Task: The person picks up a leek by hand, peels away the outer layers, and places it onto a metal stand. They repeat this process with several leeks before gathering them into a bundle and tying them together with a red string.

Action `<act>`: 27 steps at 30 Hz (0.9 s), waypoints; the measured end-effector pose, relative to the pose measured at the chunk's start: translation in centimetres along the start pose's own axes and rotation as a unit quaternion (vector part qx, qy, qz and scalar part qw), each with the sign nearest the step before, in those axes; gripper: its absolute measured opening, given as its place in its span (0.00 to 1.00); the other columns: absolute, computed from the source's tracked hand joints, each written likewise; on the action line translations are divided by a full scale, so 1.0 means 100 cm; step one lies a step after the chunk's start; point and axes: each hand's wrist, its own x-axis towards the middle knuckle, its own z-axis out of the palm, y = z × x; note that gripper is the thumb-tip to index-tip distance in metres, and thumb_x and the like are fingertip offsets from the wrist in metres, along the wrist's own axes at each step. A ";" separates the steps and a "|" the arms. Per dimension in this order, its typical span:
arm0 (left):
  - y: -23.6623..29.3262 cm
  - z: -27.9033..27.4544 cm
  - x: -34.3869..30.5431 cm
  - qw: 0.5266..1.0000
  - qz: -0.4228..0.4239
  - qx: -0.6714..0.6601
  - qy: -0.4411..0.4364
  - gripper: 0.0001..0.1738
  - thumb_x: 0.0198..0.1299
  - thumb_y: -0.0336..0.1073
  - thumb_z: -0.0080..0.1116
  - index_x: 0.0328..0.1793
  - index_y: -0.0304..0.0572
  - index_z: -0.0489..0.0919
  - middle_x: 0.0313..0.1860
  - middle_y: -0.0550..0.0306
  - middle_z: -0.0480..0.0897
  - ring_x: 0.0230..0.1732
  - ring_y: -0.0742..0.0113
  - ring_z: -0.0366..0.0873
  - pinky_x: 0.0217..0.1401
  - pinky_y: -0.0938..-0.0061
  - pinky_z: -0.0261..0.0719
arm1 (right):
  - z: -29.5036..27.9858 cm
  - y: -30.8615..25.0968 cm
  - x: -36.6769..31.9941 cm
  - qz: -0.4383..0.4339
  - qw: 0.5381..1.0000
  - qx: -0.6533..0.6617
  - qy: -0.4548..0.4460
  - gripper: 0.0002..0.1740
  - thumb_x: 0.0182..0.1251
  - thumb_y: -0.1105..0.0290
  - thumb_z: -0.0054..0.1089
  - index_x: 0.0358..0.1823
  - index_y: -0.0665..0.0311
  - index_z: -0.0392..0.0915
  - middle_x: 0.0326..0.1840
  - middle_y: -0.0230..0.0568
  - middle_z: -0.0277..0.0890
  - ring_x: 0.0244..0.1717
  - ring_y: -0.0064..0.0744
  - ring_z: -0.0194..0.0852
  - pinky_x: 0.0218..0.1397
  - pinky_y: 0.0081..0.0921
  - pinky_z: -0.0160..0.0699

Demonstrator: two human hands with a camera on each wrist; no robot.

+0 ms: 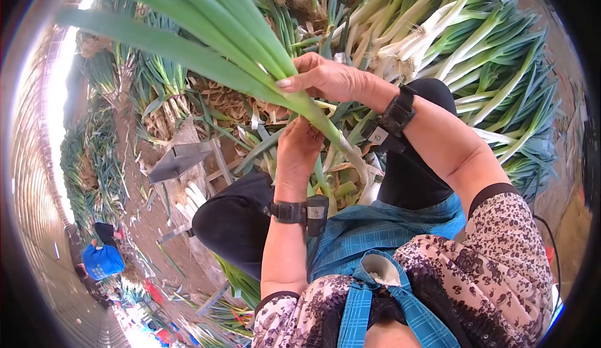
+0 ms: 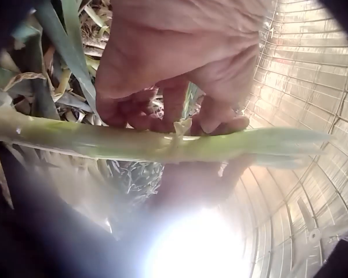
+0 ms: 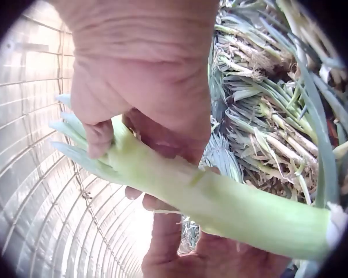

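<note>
A large green onion point(image 1: 323, 122) slants across the head view, its long green leaves point(image 1: 206, 41) fanning to the upper left and its pale stem pointing down toward the lap. With thumb and fingers, my right hand point(image 1: 332, 80) grips it where the leaves begin. Lower on the stem, my left hand point(image 1: 297, 157) holds it from beneath, its fingertips partly hidden behind the stem. In the left wrist view, a small torn flap of skin point(image 2: 181, 128) sticks up from the stem beside the left fingers. The right wrist view shows the thick pale green stem point(image 3: 237, 208) close up.
A big heap of green onions point(image 1: 501, 91) lies at the right, with more bundles point(image 1: 166, 91) at the left. Dry peelings cover the ground before the knees. A grey metal plate point(image 1: 180, 162) stands left of the left knee. Another person in blue point(image 1: 103, 260) is farther left.
</note>
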 end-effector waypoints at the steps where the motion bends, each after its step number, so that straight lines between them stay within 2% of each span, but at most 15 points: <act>1: -0.005 -0.006 0.002 0.999 0.015 0.030 0.003 0.10 0.64 0.36 0.53 0.48 0.43 0.76 0.39 0.60 0.79 0.43 0.65 0.76 0.51 0.69 0.73 | 0.000 0.004 0.001 0.001 1.000 -0.023 -0.007 0.21 0.66 0.63 0.59 0.54 0.70 0.75 0.42 0.43 0.82 0.41 0.30 0.83 0.48 0.25 0.82; 5: 0.002 -0.017 0.013 0.995 0.011 0.094 -0.032 0.09 0.63 0.35 0.55 0.47 0.43 0.76 0.39 0.60 0.79 0.39 0.66 0.76 0.48 0.70 0.74 | 0.015 0.002 -0.006 0.031 0.999 -0.025 0.006 0.21 0.68 0.60 0.57 0.53 0.68 0.75 0.38 0.41 0.81 0.35 0.26 0.82 0.39 0.23 0.82; 9: -0.007 -0.042 0.030 0.930 -0.083 0.336 -0.121 0.09 0.60 0.31 0.58 0.46 0.39 0.76 0.40 0.58 0.79 0.36 0.69 0.77 0.36 0.72 0.75 | 0.025 0.012 0.003 0.002 1.000 0.018 -0.020 0.19 0.69 0.60 0.55 0.52 0.69 0.75 0.35 0.40 0.80 0.29 0.24 0.78 0.33 0.23 0.81; 10: -0.027 -0.058 0.033 0.931 -0.084 0.336 -0.119 0.09 0.60 0.31 0.58 0.46 0.39 0.76 0.40 0.58 0.79 0.36 0.69 0.77 0.36 0.72 0.75 | 0.028 0.009 0.005 -0.013 0.999 0.022 -0.022 0.19 0.69 0.61 0.55 0.52 0.70 0.74 0.34 0.40 0.80 0.28 0.23 0.77 0.32 0.23 0.81; 11: -0.052 -0.077 0.037 0.913 -0.103 0.390 -0.063 0.08 0.59 0.32 0.59 0.42 0.37 0.77 0.36 0.58 0.79 0.33 0.69 0.77 0.34 0.73 0.74 | 0.029 0.001 0.008 -0.012 0.999 0.022 -0.023 0.19 0.69 0.61 0.55 0.52 0.70 0.74 0.34 0.40 0.80 0.28 0.23 0.77 0.32 0.23 0.81; 12: -0.071 -0.095 0.040 0.889 -0.120 0.442 -0.007 0.08 0.57 0.34 0.61 0.38 0.36 0.79 0.31 0.59 0.79 0.29 0.69 0.76 0.33 0.73 0.74 | 0.030 -0.011 0.012 -0.030 0.999 0.009 -0.006 0.18 0.69 0.62 0.55 0.52 0.70 0.74 0.35 0.40 0.80 0.29 0.23 0.78 0.33 0.23 0.80; 14: -0.096 -0.129 0.025 0.711 -0.163 0.679 0.081 0.12 0.55 0.39 0.64 0.26 0.37 0.80 0.19 0.61 0.75 0.22 0.69 0.72 0.30 0.71 0.71 | 0.018 -0.021 0.021 -0.051 0.999 -0.009 0.013 0.17 0.69 0.63 0.55 0.52 0.70 0.74 0.36 0.40 0.80 0.30 0.23 0.78 0.33 0.23 0.80; 15: -0.092 -0.123 0.021 0.711 -0.162 0.680 0.078 0.12 0.55 0.39 0.64 0.26 0.37 0.80 0.19 0.61 0.75 0.22 0.69 0.72 0.30 0.71 0.71 | 0.007 -0.024 0.027 -0.086 0.995 -0.046 0.034 0.17 0.69 0.65 0.55 0.52 0.69 0.73 0.37 0.40 0.79 0.32 0.22 0.78 0.34 0.23 0.80; 16: -0.084 -0.118 0.017 0.680 -0.076 0.716 0.140 0.16 0.55 0.40 0.65 0.20 0.37 0.78 0.15 0.62 0.72 0.21 0.70 0.71 0.29 0.71 0.70 | -0.002 -0.024 0.028 -0.121 0.988 -0.083 0.055 0.17 0.69 0.66 0.55 0.53 0.69 0.72 0.39 0.40 0.79 0.33 0.22 0.78 0.35 0.23 0.80; 17: -0.071 -0.109 0.013 0.639 0.012 0.742 0.201 0.20 0.54 0.40 0.66 0.15 0.38 0.75 0.11 0.63 0.69 0.19 0.71 0.70 0.27 0.70 0.69 | -0.004 -0.027 0.025 -0.111 0.989 -0.073 0.065 0.22 0.66 0.69 0.57 0.60 0.68 0.69 0.43 0.40 0.78 0.37 0.24 0.78 0.40 0.23 0.79; 19: -0.037 -0.093 0.014 0.687 0.123 0.680 0.225 0.14 0.55 0.37 0.65 0.24 0.36 0.78 0.16 0.62 0.73 0.22 0.75 0.70 0.28 0.75 0.69 | -0.010 -0.021 0.026 -0.115 0.987 -0.085 0.080 0.26 0.64 0.70 0.59 0.63 0.68 0.67 0.43 0.40 0.78 0.38 0.25 0.77 0.41 0.24 0.79; 21: -0.011 -0.033 0.003 0.763 0.330 0.533 0.160 0.08 0.56 0.32 0.64 0.35 0.35 0.78 0.24 0.62 0.77 0.23 0.78 0.69 0.28 0.80 0.69 | -0.006 -0.028 0.023 -0.078 0.973 -0.178 0.128 0.38 0.57 0.76 0.64 0.70 0.67 0.59 0.44 0.44 0.78 0.41 0.30 0.76 0.46 0.27 0.77; 22: -0.002 -0.029 0.004 0.734 0.321 0.577 0.160 0.11 0.56 0.29 0.64 0.44 0.35 0.77 0.30 0.62 0.78 0.25 0.80 0.68 0.30 0.82 0.69 | -0.004 -0.028 0.024 -0.084 0.972 -0.178 0.125 0.38 0.57 0.76 0.64 0.70 0.67 0.59 0.44 0.44 0.78 0.41 0.30 0.76 0.46 0.27 0.77; 25: 0.007 0.029 -0.005 0.700 0.350 0.601 0.161 0.12 0.55 0.29 0.66 0.44 0.35 0.77 0.29 0.62 0.76 0.26 0.78 0.69 0.31 0.81 0.70 | -0.004 -0.015 0.027 -0.103 0.946 -0.241 0.192 0.44 0.48 0.76 0.73 0.68 0.69 0.61 0.43 0.49 0.79 0.41 0.30 0.77 0.47 0.27 0.76; 27: 0.005 0.045 -0.003 0.605 0.443 0.652 0.113 0.14 0.53 0.29 0.66 0.45 0.35 0.77 0.30 0.60 0.75 0.27 0.74 0.71 0.31 0.79 0.71 | 0.006 -0.016 0.022 -0.113 0.937 -0.251 0.214 0.44 0.45 0.75 0.75 0.67 0.71 0.62 0.43 0.49 0.79 0.42 0.30 0.77 0.48 0.26 0.76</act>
